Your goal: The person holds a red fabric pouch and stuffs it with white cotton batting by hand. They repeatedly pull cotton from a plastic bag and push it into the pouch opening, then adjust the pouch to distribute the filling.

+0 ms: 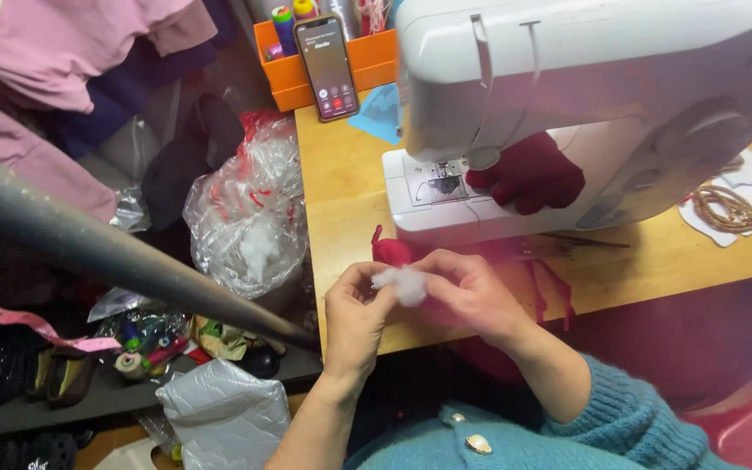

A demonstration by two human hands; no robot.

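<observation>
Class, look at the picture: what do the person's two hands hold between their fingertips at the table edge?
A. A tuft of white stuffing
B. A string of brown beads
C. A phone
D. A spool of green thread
A: the left hand and right hand pinch a tuft of white stuffing between them, beside a small red fabric piece.

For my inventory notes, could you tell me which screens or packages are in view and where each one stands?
Phone: leaning on the orange organiser at the table's back, dark lit screen.
Clear plastic bag: left of the table, holding white stuffing.
Grey-white plastic bag: on the floor, lower left.
</observation>
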